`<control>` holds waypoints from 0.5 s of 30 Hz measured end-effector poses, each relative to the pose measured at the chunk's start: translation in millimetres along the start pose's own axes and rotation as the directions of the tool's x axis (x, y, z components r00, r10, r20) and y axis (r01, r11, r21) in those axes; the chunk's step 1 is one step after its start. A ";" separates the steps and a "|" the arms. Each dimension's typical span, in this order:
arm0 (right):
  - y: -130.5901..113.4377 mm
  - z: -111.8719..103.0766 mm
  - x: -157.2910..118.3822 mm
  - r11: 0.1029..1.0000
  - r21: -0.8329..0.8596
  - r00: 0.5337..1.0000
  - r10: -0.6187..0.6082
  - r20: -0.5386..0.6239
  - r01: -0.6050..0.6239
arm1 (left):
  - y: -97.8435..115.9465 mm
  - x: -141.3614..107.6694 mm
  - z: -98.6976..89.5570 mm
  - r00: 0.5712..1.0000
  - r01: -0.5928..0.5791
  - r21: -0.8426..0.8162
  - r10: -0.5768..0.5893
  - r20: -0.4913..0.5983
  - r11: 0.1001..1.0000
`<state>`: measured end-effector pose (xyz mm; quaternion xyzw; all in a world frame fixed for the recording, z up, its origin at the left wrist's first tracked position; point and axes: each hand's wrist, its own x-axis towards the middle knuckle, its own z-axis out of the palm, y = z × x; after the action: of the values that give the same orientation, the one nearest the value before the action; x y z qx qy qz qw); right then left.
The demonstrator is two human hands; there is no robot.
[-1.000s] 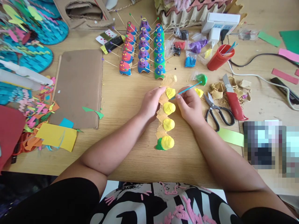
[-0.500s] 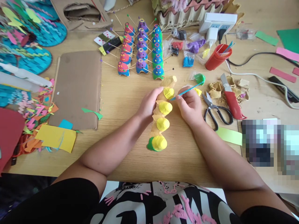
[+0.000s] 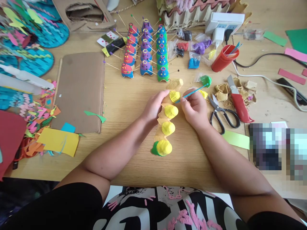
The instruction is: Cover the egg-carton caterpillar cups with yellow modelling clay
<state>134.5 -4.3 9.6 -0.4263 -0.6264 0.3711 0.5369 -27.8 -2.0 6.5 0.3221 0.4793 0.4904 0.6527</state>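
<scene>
A tan egg carton strip (image 3: 163,121) runs lengthwise in front of me, with yellow clay (image 3: 168,128) over several of its humps. Its nearest end also carries a green patch (image 3: 155,148), while the farthest hump is bare. My left hand (image 3: 154,107) is closed on the strip's left side near the far end. Between the thumb and fingers of my right hand (image 3: 195,107) is a thin blue stick (image 3: 194,91), its lower tip at the yellow clay of the second hump from the far end. A lump of green clay (image 3: 205,80) lies just beyond the stick's upper end.
Three rows of painted carton caterpillars (image 3: 145,52) with pin feelers stand at the back. To the right are scissors (image 3: 222,113), a red-handled knife (image 3: 238,102) and a red cup (image 3: 223,57). Cardboard (image 3: 79,92) and paper scraps (image 3: 35,127) lie left.
Almost nothing differs. The strip and the whole scene sit slightly farther right in view; both hands keep the same hold.
</scene>
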 end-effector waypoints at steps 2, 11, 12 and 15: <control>-1.2 0.0 0.1 1.000 -0.027 1.000 0.002 -0.005 -0.003 | 0.8 0.7 0.3 1.000 0.011 -0.013 -0.011 0.003 1.000; 2.2 -1.9 -1.9 0.990 -0.131 0.999 -0.045 -0.004 0.044 | 19.4 -8.3 7.9 0.990 0.140 -0.083 -0.141 -0.014 0.987; 3.5 -2.4 -2.4 0.989 -0.142 0.999 -0.051 -0.002 0.050 | 21.3 -9.2 9.0 0.982 0.185 -0.093 -0.188 -0.027 0.978; 6.4 -3.6 -3.9 0.983 -0.175 0.998 -0.060 0.006 0.060 | 25.6 -10.5 11.5 0.943 0.326 -0.133 -0.332 -0.030 0.936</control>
<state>139.2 -5.7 2.8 -0.4527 -0.6694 0.2981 0.5081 -26.1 -3.4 36.4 0.1828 0.5113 0.4119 0.7317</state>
